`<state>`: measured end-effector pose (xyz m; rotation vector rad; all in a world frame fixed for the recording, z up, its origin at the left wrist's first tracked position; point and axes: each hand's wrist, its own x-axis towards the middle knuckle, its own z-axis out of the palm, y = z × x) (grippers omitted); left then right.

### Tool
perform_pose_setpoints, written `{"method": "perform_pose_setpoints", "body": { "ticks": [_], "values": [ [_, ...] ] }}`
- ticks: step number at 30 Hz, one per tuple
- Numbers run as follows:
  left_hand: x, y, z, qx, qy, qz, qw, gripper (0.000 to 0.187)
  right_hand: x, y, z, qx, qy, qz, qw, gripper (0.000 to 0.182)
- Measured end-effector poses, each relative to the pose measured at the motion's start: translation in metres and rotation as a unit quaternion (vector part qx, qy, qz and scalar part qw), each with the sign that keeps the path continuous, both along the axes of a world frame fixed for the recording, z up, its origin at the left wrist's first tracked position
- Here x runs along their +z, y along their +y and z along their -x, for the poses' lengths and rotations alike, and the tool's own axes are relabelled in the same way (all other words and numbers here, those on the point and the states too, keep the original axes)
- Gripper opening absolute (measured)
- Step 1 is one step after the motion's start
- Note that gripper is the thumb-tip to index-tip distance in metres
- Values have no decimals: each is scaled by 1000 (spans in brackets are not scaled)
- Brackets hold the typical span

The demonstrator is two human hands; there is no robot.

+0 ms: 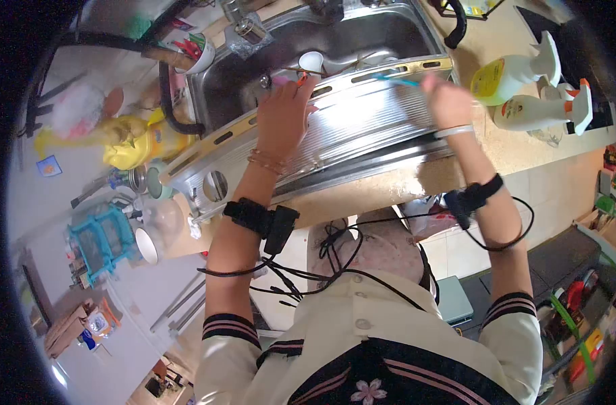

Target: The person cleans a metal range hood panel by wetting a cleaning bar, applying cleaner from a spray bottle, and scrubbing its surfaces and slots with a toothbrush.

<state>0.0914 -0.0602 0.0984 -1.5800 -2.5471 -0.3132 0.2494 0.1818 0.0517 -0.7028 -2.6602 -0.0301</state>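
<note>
My left hand [284, 118] rests on the upper edge of a long ribbed metal panel [362, 115], its fingers bent over the rim near a small orange item. The panel leans across the front of the steel sink [274, 50]. At the panel's right part, my right hand [448, 104] is closed round the end of a thin teal tool [397, 80], whose far end reaches the panel's top edge; both are blurred by motion. A white cup [311, 62] stands in the sink behind the panel.
Two spray bottles [504, 79] stand on the counter to the right. Yellow packaging [136, 143], a clear jar and a blue rack [102, 243] are at the left. Black cables [335, 270] hang between my forearms. A tap [248, 30] rises behind the sink.
</note>
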Motion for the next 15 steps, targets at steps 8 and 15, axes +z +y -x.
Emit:
{"method": "perform_pose_setpoints", "body": {
  "ticks": [8,15],
  "values": [
    [7,6,-3,7,34,20,999,46,32,23,-45,-188,-40,153,969,45],
    [4,49,-14,-5,-93,-4,996,38,32,-17,-40,-169,-63,181,967,36]
  ]
}}
